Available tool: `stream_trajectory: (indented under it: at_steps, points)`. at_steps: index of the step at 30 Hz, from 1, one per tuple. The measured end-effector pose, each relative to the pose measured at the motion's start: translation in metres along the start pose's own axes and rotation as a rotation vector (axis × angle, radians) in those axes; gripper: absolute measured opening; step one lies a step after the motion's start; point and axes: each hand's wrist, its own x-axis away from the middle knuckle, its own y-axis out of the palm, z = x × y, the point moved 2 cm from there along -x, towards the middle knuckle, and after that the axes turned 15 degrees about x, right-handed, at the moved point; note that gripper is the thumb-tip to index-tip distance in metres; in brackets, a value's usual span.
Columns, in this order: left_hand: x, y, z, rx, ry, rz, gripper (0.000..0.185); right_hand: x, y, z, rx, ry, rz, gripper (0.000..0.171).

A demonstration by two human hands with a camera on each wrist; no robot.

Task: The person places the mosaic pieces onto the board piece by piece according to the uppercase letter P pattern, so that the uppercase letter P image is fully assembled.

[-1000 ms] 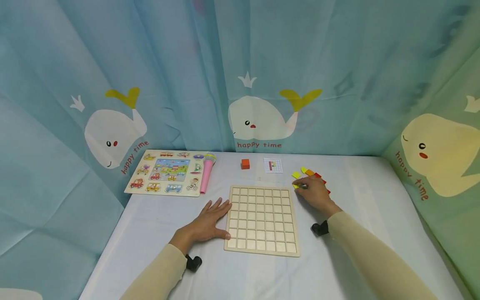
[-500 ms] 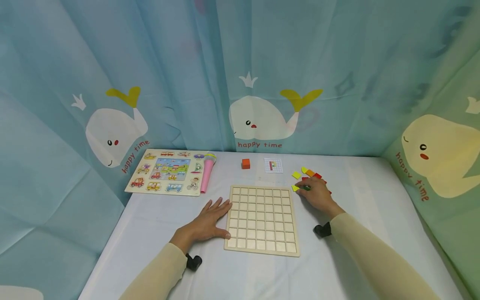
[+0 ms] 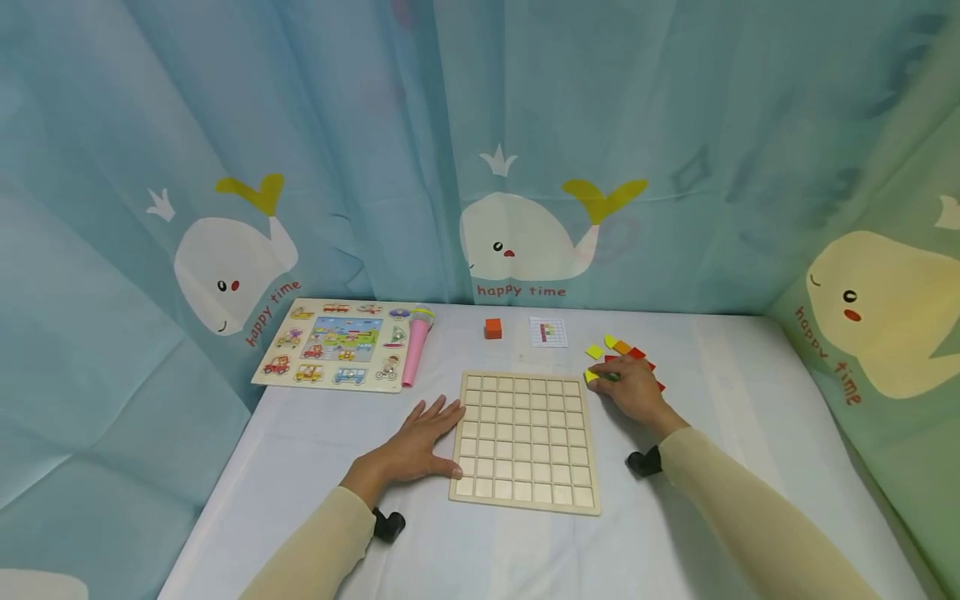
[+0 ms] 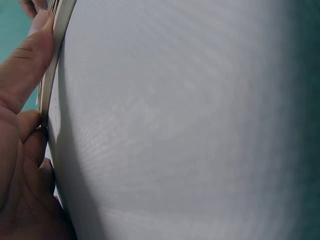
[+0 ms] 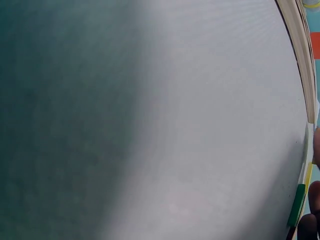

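A wooden grid board [image 3: 522,506] lies in the middle of the table. My left hand [image 3: 411,446] rests at its left side with the fingers spread; in the left wrist view the thumb [image 4: 29,62] lies against the board's edge [image 4: 52,65]. Just beyond the board's upper right corner, my right hand [image 3: 633,387] has its thumb and forefinger at a small yellow tile [image 3: 589,377], pinching it. A green tile [image 3: 613,377] lies partly under these fingers and shows again in the right wrist view as a green edge [image 5: 296,206]. The hand hides part of the tile group.
Another yellow tile [image 3: 594,352], an orange tile [image 3: 622,347] and several red tiles [image 3: 637,353] lie around the right hand. Behind the board are a printed grid card [image 3: 548,332] and an orange-red cube [image 3: 492,328]. A pink toy microphone [image 3: 416,348] and a vehicle puzzle board [image 3: 333,343] lie at back left.
My right hand has drawn slightly back toward me, and the yellow tile at its fingertips shows more plainly. My left hand has stayed at the board's edge.
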Motion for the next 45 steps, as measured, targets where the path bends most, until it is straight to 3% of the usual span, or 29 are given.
stream_trajectory:
  at_steps: [7, 14, 23, 29, 45]
  points:
    - [-0.001, 0.001, -0.002, -0.009, 0.002, 0.001, 0.107, 0.005, -0.006, -0.003, -0.068, -0.009, 0.108, 0.030]
    - [0.000, 0.000, 0.001, -0.008, -0.003, 0.005, 0.105, 0.014, -0.010, -0.012, -0.165, 0.060, 0.138, 0.036]
    - [0.001, 0.001, -0.001, -0.011, -0.004, 0.001, 0.106, 0.027, -0.012, -0.027, -0.262, 0.082, 0.219, 0.037]
    - [0.000, 0.000, -0.002, -0.015, 0.000, 0.000, 0.107, 0.032, -0.005, -0.037, -0.338, 0.120, 0.177, 0.038]
    - [0.001, 0.000, 0.000, -0.002, 0.009, 0.008, 0.105, 0.043, 0.016, -0.070, -0.299, 0.080, 0.040, 0.029]
